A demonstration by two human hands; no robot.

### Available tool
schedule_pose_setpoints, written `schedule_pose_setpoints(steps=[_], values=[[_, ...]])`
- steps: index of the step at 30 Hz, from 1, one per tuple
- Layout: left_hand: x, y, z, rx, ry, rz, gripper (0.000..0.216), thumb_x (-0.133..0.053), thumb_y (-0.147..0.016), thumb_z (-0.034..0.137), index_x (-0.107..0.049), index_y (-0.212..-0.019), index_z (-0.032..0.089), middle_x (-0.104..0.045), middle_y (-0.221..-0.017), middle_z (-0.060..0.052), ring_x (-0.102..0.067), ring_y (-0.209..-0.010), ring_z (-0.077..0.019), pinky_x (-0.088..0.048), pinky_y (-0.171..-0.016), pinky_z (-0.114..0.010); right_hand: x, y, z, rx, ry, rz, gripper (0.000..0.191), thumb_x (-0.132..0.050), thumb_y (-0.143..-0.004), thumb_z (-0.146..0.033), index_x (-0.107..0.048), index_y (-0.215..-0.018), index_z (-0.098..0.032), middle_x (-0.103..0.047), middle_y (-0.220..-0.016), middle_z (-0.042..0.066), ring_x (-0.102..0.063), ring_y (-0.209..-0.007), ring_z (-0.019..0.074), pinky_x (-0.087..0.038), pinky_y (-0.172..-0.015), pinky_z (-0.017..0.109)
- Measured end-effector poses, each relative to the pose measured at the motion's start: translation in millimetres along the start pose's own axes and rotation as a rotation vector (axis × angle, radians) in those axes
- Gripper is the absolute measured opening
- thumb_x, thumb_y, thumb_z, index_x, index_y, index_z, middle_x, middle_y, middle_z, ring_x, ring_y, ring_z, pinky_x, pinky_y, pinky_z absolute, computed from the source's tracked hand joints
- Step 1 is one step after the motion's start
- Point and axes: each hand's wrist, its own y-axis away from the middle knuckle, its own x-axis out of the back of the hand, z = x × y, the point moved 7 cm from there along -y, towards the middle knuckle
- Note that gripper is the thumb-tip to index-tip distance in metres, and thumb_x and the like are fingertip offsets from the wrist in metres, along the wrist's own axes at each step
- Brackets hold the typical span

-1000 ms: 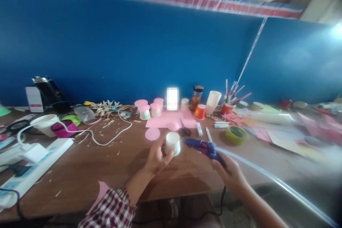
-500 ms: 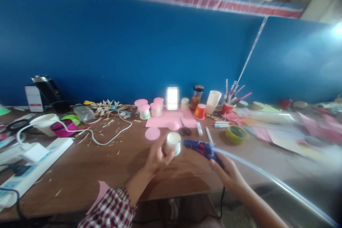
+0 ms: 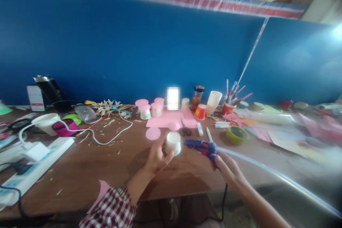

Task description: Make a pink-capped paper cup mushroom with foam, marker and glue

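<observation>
My left hand (image 3: 156, 158) is closed around a small white paper cup (image 3: 172, 143) with a green rim, held above the brown table (image 3: 80, 171). My right hand (image 3: 227, 171) grips a blue hot glue gun (image 3: 203, 147). Its nozzle points left and sits right beside the cup's side. A clear glue stick (image 3: 267, 172) trails from the back of the gun toward the lower right. A loose pink paper circle (image 3: 153, 133) lies on the table just beyond my left hand.
Several cups topped with pink discs (image 3: 145, 111) stand on a pink sheet (image 3: 171, 119) at the back. Scissors (image 3: 184, 130), markers (image 3: 221, 124), a green tape roll (image 3: 236, 134) and a jar (image 3: 197, 98) lie nearby. A white power strip (image 3: 32, 167) and cables fill the left side.
The glue gun's nozzle has moved left, closer to the cup. My left hand and the cup have stayed almost still.
</observation>
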Motion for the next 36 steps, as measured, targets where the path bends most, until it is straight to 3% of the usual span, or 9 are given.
schedule_pose_setpoints(steps=[20, 32, 36], values=[[0, 1, -7, 0.006, -0.034, 0.019, 0.044, -0.065, -0.076, 0.026, -0.053, -0.117, 0.018, -0.066, -0.110, -0.009, -0.065, -0.097, -0.0228, -0.054, -0.086, -0.036, -1, -1, 1, -0.039, 0.010, -0.003, 0.042, -0.038, -0.088, -0.052, -0.052, -0.066, -0.019, -0.050, -0.059, 0.001, -0.048, -0.057, 0.0145, -0.041, -0.054, 0.024], [2, 1, -3, -0.016, -0.083, 0.018, 0.046, -0.066, -0.075, 0.027, -0.054, -0.119, 0.019, -0.065, -0.113, -0.009, -0.065, -0.099, -0.0232, -0.054, -0.087, -0.036, -5, -1, 8, 0.016, 0.020, 0.017, 0.040, -0.038, -0.091, -0.048, -0.056, -0.072, -0.018, -0.051, -0.059, -0.001, -0.049, -0.057, 0.0138, -0.042, -0.054, 0.023], [3, 2, -6, -0.012, -0.082, 0.028, 0.049, -0.065, -0.076, 0.027, -0.052, -0.122, 0.019, -0.064, -0.114, -0.009, -0.065, -0.099, -0.0231, -0.054, -0.087, -0.035, 4, 2, 13, 0.040, 0.094, 0.050, 0.040, -0.037, -0.093, -0.045, -0.055, -0.068, -0.019, -0.053, -0.060, 0.000, -0.051, -0.058, 0.0142, -0.043, -0.055, 0.023]])
